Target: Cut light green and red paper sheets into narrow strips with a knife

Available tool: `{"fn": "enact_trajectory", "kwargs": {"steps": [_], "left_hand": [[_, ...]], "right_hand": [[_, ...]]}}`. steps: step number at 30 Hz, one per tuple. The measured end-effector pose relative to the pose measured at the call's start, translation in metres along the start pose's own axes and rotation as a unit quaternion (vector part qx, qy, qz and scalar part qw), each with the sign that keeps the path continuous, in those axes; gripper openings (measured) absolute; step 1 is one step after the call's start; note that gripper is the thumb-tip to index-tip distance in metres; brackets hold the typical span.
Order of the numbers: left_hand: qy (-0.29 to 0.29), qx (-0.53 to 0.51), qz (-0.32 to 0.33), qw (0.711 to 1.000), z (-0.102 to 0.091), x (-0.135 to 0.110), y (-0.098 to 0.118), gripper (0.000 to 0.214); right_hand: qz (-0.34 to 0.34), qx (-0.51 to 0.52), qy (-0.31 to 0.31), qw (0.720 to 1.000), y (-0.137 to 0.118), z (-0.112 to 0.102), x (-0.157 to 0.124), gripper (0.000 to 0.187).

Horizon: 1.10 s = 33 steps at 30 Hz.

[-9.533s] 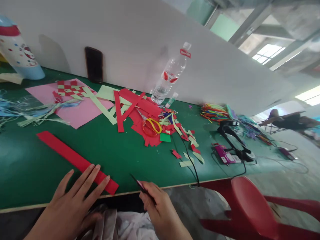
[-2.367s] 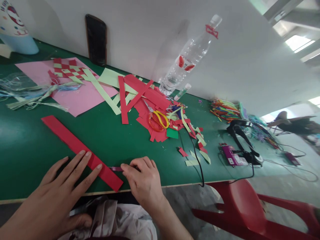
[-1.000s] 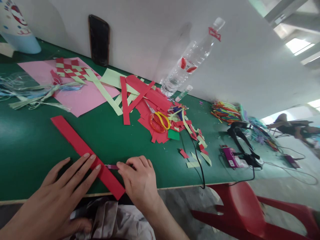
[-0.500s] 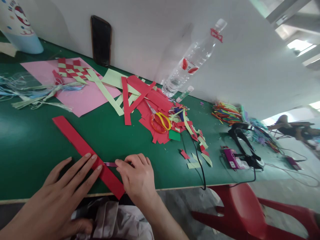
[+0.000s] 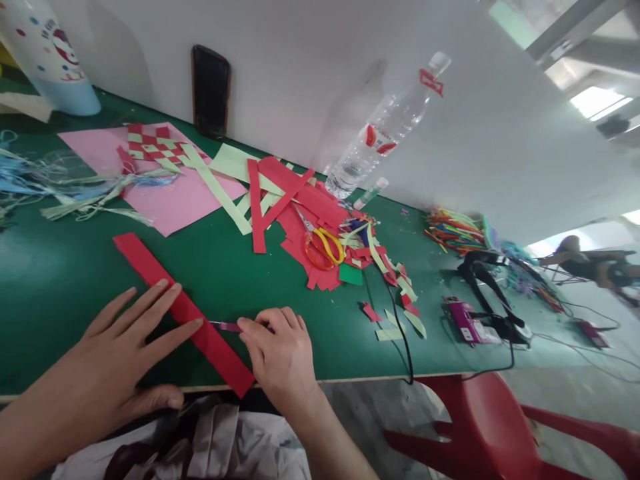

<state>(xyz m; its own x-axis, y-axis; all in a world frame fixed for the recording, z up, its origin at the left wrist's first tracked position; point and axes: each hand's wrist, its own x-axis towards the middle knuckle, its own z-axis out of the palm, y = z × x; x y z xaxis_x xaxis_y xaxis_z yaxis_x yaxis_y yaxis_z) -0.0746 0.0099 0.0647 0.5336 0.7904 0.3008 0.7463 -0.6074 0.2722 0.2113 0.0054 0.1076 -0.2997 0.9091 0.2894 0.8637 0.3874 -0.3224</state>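
A folded-looking red paper strip (image 5: 210, 341) lies slantwise on the green table, its near end at the table's front edge. My left hand (image 5: 133, 350) is spread flat, with its fingertips resting on the strip's left side and middle. Closed around a slim purple craft knife (image 5: 229, 327) is my right hand (image 5: 280, 350). The knife's thin metal tip points left and meets the strip's right edge, close to my left index fingertip. My right palm hides the rest of its handle.
Yellow-handled scissors (image 5: 325, 247) lie on red paper scraps (image 5: 295, 230). Behind are pink paper (image 5: 175, 200) with a red-and-green woven piece (image 5: 155, 143), a phone (image 5: 211, 92) and a water bottle (image 5: 370, 137). A black cable (image 5: 400, 320) crosses the front edge near a red chair (image 5: 493, 420).
My left fingers have shifted slightly up and left along the strip, and the thumb has spread outward. The right hand keeps the craft knife at the strip's edge. The view has tilted slightly.
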Motion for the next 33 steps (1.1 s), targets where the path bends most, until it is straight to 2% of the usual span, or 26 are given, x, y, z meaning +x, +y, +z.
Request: {"fn": "enact_trajectory", "kwargs": {"steps": [6, 14, 20, 33], "left_hand": [[0.020, -0.003, 0.003, 1.000, 0.002, -0.003, 0.011, 0.105], [0.022, 0.007, 0.003, 1.000, 0.002, -0.004, 0.016, 0.104], [0.017, 0.011, 0.011, 1.000, 0.004, -0.008, 0.011, 0.124], [0.022, 0.020, 0.015, 0.999, 0.003, -0.004, 0.010, 0.127]], "right_hand": [[-0.001, 0.012, -0.010, 1.000, -0.001, -0.004, -0.008, 0.013], [-0.004, 0.018, 0.004, 1.000, -0.005, -0.003, -0.011, 0.012], [0.002, 0.012, -0.004, 1.000, -0.002, -0.003, -0.009, 0.012], [0.000, 0.010, -0.009, 1.000, -0.004, -0.003, -0.001, 0.012]]}}
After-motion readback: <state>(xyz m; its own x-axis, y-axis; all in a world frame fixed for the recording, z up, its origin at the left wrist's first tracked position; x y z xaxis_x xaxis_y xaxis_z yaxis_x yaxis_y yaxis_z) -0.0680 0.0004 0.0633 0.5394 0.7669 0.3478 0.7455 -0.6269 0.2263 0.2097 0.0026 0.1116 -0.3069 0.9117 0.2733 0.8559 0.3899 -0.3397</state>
